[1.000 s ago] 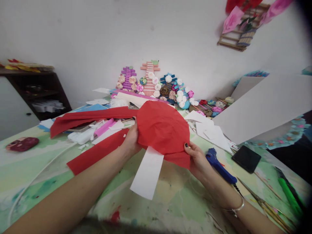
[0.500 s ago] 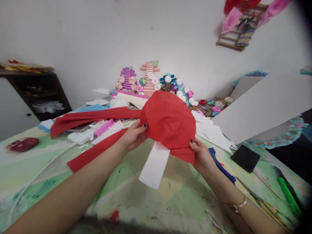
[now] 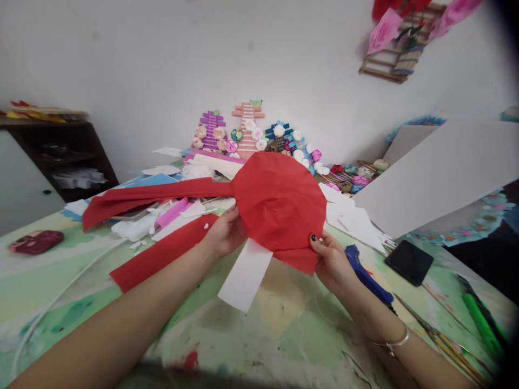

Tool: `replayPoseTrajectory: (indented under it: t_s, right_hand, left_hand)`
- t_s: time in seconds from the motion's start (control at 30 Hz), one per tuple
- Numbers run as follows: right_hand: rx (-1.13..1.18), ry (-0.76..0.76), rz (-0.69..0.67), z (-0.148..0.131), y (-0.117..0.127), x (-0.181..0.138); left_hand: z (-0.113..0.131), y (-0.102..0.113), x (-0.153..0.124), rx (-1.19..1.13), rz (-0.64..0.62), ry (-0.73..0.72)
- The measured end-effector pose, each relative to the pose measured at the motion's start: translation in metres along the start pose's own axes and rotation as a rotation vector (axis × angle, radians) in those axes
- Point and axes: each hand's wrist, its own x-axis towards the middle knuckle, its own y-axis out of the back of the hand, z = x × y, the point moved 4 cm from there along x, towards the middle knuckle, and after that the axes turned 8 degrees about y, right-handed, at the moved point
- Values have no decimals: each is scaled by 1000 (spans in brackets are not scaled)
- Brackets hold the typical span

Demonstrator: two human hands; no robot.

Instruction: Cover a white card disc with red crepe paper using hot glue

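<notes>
I hold a round red paper-covered disc [image 3: 279, 201] upright above the table, with a white card handle [image 3: 246, 274] sticking out below it. My left hand [image 3: 225, 233] grips the disc's lower left edge, fingers closed behind the red paper. My right hand [image 3: 330, 258] pinches the lower right edge, where a flap of red paper hangs down. Both hands are shut on the disc.
Long red paper strips [image 3: 154, 195] and white scraps lie on the paint-stained table [image 3: 284, 335]. A blue glue gun [image 3: 367, 275], black phone [image 3: 409, 262] and green marker [image 3: 480, 324] lie right. White boards [image 3: 438, 173] lean at right; craft-stick flower decorations [image 3: 251, 138] stand by the wall.
The disc was lifted and tipped up to face me, then shifted slightly left and down. My left thumb moved behind the edge.
</notes>
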Motion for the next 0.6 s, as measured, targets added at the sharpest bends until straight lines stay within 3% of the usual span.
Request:
replayPoseTrajectory:
  t_s: [0.2, 0.6]
  right_hand:
    - [-6, 46, -30, -1, -8, -4]
    - [-18, 74, -63, 7, -14, -9]
  left_hand:
    - [2, 8, 2, -94, 164, 82]
    - [3, 3, 2, -148, 236, 51]
